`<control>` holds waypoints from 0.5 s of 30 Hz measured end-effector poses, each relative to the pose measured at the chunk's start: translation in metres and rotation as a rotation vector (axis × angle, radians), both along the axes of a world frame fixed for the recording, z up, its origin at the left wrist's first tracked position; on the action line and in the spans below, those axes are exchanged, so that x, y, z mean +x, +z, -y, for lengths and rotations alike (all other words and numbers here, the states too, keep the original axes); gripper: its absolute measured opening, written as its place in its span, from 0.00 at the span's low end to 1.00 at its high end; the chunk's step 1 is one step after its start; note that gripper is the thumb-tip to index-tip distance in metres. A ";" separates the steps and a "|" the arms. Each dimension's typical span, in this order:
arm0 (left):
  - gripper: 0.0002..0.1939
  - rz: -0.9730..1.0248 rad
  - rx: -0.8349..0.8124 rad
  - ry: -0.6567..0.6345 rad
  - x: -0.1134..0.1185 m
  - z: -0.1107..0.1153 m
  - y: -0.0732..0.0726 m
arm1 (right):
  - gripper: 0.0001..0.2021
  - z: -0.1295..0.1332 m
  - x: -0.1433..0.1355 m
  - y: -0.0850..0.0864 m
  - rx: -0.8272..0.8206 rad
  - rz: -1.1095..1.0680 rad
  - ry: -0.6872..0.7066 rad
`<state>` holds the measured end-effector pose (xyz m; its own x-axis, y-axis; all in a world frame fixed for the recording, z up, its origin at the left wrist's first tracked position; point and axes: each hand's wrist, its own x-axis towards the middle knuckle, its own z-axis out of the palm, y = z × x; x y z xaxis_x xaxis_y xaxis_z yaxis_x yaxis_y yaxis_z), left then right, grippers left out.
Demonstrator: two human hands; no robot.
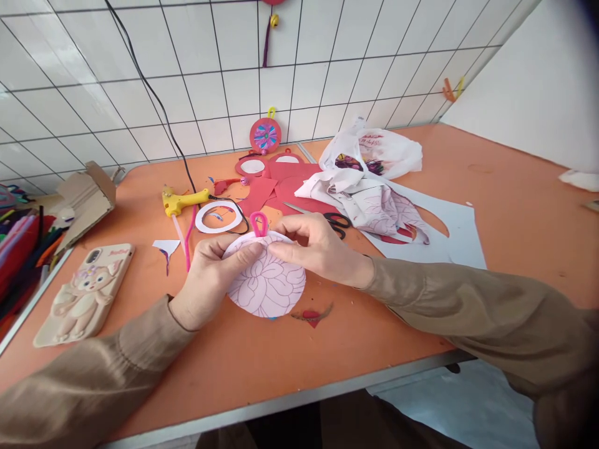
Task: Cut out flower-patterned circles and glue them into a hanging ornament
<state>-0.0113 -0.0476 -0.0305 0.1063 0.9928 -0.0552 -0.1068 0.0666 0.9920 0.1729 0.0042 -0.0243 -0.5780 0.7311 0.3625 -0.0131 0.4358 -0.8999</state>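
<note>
Head camera view: my left hand (206, 280) and right hand (322, 249) are both clamped on the upper rim of a flower-patterned disc (266, 287), thumbs in front, one on each side of the base of a pink loop (259, 214). The thumb tips lie near each other; the fingers behind the disc are partly hidden, and I cannot tell whether they touch. The disc is raised slightly towards me above the orange table (365, 330).

For a sound hold, I judge that pressure should be light and even at the base of the loop, with the loop upright and centred and the rim unbent.

To the left of the disc, beyond my hand, are a yellow glue gun (185, 201) and, farther out and nearer me, a phone (84, 293) in a figured case. Just behind the disc, to its left, lies a white ring (200, 218); behind it to the right, black-handled scissors (337, 221). Farther behind and right is a white plastic bag (395, 153).

Lettering: the phone case bears red script and the bag red print, both too small or creased to read; I can make out no brand.
</note>
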 end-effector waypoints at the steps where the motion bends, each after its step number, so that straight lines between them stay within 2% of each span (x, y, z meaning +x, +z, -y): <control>1: 0.16 -0.006 -0.006 0.002 0.000 -0.001 -0.001 | 0.16 0.000 0.000 0.000 0.005 0.002 -0.004; 8: 0.15 0.003 -0.026 0.006 0.001 -0.003 -0.002 | 0.13 0.002 -0.001 0.000 -0.011 0.055 0.002; 15: 0.19 -0.022 -0.046 0.046 0.002 -0.003 -0.003 | 0.15 0.003 -0.002 -0.002 -0.035 0.091 -0.007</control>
